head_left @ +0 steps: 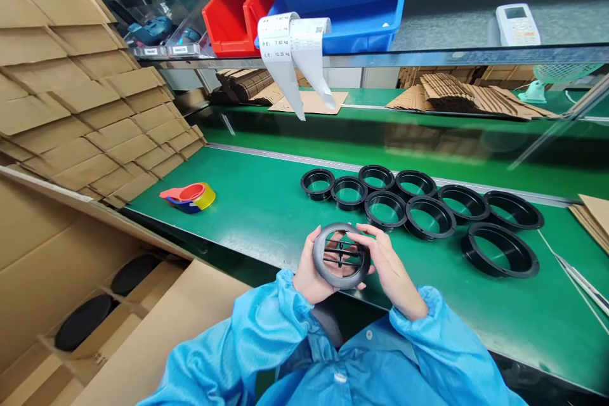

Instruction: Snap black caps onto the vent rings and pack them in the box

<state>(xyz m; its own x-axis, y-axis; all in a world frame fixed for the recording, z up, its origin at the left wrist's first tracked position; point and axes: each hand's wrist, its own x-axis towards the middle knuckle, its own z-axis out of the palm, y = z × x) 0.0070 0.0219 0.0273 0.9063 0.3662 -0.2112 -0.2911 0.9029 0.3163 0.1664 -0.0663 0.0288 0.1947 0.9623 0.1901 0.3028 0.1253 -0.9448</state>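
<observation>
Between my two hands, over the near edge of the green bench, is a round black air vent (326,269) with thin slats across its opening. My left hand (309,273) is wrapped round its left side and underside. On the vent's upper right rim lie the fingers of my right hand (386,263), with the thumb low on that side. Part of the left fingers shows through the slats. Beyond my hands, several black rings (431,233) stand grouped on the bench, open side up.
A tape dispenser (190,196) in red, blue and yellow sits on the bench's left. Stacked cardboard dividers (71,95) rise at left above an open carton (166,336) with black round parts. The overhead shelf bears red (238,13) and blue bins (342,6); printed labels (280,54) hang down.
</observation>
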